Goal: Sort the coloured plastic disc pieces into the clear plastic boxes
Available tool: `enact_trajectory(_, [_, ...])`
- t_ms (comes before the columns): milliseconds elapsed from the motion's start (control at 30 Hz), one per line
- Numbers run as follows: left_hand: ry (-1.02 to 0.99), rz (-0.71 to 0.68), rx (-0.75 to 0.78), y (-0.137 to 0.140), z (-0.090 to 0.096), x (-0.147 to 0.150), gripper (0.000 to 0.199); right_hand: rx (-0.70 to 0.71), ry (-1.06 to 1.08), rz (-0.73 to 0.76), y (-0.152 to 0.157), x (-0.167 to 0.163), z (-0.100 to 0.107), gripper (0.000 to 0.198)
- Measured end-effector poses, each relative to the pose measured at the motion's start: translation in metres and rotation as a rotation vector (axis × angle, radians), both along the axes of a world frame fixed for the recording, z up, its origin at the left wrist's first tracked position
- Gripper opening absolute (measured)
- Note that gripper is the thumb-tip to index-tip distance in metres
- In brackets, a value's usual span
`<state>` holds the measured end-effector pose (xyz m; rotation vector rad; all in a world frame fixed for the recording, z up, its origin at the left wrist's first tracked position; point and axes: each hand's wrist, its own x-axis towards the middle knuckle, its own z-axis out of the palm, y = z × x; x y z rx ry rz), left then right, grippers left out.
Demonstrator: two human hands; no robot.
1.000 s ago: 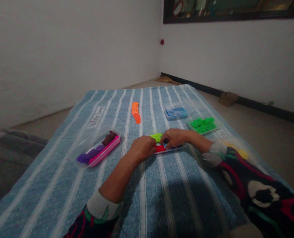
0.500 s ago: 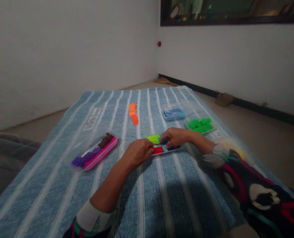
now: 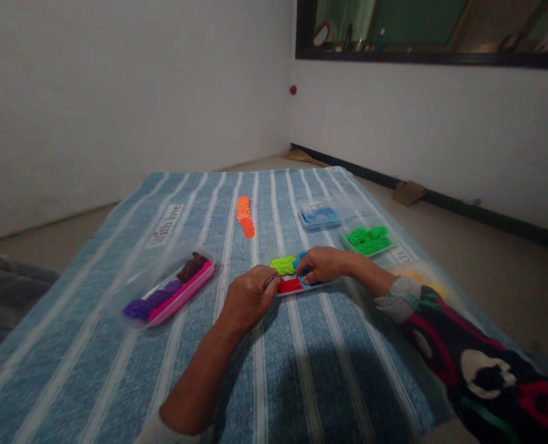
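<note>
Tray (image 3: 298,292) sits just below the centre of the frame, a red piece (image 3: 289,285) at its near rim, a lime piece (image 3: 283,266) behind that and blue pieces (image 3: 298,261) to the right. The step in hand looks like fine fingerwork on these pieces. The left hand (image 3: 250,297) is pinched narrow at the tray's left end; whether it grips the rim or a piece, I cannot tell. The right hand (image 3: 326,264) arches over the blue pieces, fingers curled close together; whether they hold one is hidden. The next move, I judge, calls for a steady tray and small, light fingertip motions.

Room is widest toward the bottom of the frame, where striped cloth (image 3: 278,394) runs below the tray. Leftward, the pink box (image 3: 184,295) bounds it. Rightward is tighter: green pieces (image 3: 369,239) and yellow pieces (image 3: 429,282) lie near the cloth's right edge, the right sleeve (image 3: 477,370) close by. Beyond the tray, the blue box (image 3: 320,224) and orange strip (image 3: 245,216) lie well apart, short of the far edge.
</note>
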<state>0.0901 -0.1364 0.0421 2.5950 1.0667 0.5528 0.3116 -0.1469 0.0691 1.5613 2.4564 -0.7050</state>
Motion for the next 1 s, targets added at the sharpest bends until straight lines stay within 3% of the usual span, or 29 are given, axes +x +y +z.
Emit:
enact_trajectory(200, [-0.058,-0.002,0.008,-0.005,-0.006,0.001,0.021,-0.009,-0.083,-0.001,0.001,-0.006,0.001,0.034])
enact_trajectory(400, [-0.070,0.000,0.014,-0.004,-0.010,0.003,0.019,0.018,-0.019,-0.022,0.000,-0.005,0.001,0.030])
enact_trajectory(567, [-0.149,-0.020,0.048,0.000,-0.017,0.002,0.018,0.123,0.213,-0.206,-0.005,0.015,0.014,0.027])
enact_trajectory(667, [-0.205,-0.043,0.088,0.003,-0.023,0.001,0.018,0.219,0.247,-0.339,-0.009,0.030,0.019,0.022])
enact_trajectory(867, [-0.286,-0.083,0.122,0.004,-0.030,0.003,0.019,0.276,0.126,-0.391,-0.023,0.030,0.005,0.020])
enact_trajectory(1000, [-0.343,-0.089,0.124,0.001,-0.030,0.004,0.020,0.401,-0.065,-0.425,-0.025,0.015,0.000,0.024])
